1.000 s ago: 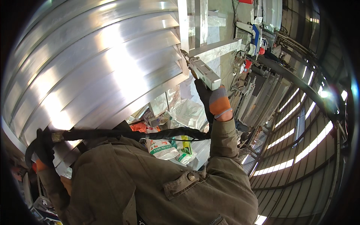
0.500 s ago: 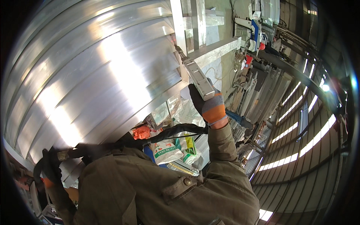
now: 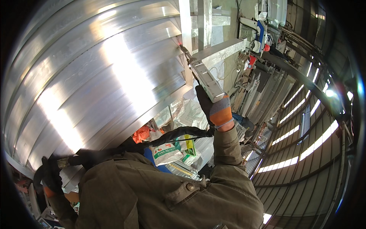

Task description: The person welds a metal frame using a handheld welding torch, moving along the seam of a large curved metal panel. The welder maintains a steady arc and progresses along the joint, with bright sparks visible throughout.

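Note:
My right hand [image 3: 214, 108], in a black and grey glove with an orange cuff, is closed round a silver handheld welding gun [image 3: 207, 81]. The gun's narrow nozzle tip [image 3: 184, 49] meets the inner side of an upright bar of a metal frame [image 3: 185, 23], beside the ends of overlapping shiny slats [image 3: 126, 72]. A small red glow shows at the tip. A black-sleeved hose [image 3: 179, 133] runs leftward from near my right hand across my front. At the lower left, in shadow, my gloved left hand [image 3: 52, 174] is closed round the hose beside the panel's near edge.
Below the panel lie white and green plastic bags [image 3: 167, 152], an orange-red crumpled thing [image 3: 141, 134] and a blue object. A crossbar [image 3: 225, 51] juts right from the frame. Further right are a white and blue machine [image 3: 253, 36] and long metal profiles [image 3: 263, 91].
The gun and my right hand shift slightly right and down in the picture, along with the frame. The nozzle tip stays by the same upright, and a red glow shows there now.

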Tool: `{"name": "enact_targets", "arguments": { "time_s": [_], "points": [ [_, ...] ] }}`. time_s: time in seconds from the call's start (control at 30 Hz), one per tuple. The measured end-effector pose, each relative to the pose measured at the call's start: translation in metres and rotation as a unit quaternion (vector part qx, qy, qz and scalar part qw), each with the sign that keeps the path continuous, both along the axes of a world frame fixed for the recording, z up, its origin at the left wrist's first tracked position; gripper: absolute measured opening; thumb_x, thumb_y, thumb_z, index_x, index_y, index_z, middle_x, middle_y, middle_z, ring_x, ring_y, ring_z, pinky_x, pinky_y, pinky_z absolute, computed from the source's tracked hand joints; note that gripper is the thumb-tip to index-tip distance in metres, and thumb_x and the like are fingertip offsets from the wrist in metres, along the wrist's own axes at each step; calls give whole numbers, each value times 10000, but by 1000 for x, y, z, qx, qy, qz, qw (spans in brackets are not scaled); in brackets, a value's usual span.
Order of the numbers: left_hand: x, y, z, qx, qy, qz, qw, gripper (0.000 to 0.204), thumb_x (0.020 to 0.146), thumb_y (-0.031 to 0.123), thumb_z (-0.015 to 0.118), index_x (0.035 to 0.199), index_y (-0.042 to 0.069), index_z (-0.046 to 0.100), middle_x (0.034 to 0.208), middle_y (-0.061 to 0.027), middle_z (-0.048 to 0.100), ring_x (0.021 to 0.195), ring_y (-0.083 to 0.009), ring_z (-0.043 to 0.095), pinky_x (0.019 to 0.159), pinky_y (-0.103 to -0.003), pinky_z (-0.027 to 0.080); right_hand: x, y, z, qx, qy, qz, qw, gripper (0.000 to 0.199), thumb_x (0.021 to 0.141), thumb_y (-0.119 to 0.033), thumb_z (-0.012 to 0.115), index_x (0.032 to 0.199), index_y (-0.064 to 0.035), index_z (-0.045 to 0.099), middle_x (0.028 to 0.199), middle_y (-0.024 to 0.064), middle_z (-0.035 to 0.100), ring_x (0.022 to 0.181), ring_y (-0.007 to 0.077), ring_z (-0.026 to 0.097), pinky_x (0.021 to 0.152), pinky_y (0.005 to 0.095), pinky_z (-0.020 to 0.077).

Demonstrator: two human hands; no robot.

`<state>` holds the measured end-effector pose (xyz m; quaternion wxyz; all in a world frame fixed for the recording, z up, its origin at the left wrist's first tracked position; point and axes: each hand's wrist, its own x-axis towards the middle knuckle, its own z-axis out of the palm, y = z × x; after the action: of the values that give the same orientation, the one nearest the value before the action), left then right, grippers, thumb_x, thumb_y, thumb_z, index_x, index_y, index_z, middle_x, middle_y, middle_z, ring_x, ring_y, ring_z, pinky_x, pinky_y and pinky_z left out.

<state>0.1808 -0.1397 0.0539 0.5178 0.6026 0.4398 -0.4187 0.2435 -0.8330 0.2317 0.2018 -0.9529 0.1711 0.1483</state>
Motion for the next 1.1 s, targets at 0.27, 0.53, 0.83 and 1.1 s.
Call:
{"name": "enact_targets", "arguments": {
  "time_s": [0.27,0.53,0.83,1.1],
  "points": [
    [-5,2,5,0,-2,-7,1000,611,1204,574,570,1345,16,776,1132,-40,729,1014,-144,669,947,-334,523,0,0,-1,-3,2,-36,999,312,1048,-300,837,1149,-11,773,953,232,814,880,459,804,740,483,637],
    [-8,6,9,-9,-13,-14,1000,614,1207,571,566,1352,12,774,1153,-46,739,1036,-149,682,968,-338,535,4,3,2,-28,21,-38,999,344,1046,-310,847,1186,-3,779,976,225,837,907,417,838,756,459,646],
    [-14,14,13,-36,-51,-24,998,617,1210,568,562,1359,7,771,1176,-53,749,1062,-155,696,992,-343,547,1,3,2,-24,15,-47,999,342,1047,-318,849,1176,-9,781,950,212,836,875,403,841,744,461,650],
    [-16,19,19,-54,-127,-98,986,620,1212,566,559,1365,3,769,1197,-59,758,1085,-160,708,1014,-348,558,3,7,5,-18,23,-69,997,346,1050,-310,850,1200,-8,776,963,204,841,892,380,849,760,452,650]
  ]
}}
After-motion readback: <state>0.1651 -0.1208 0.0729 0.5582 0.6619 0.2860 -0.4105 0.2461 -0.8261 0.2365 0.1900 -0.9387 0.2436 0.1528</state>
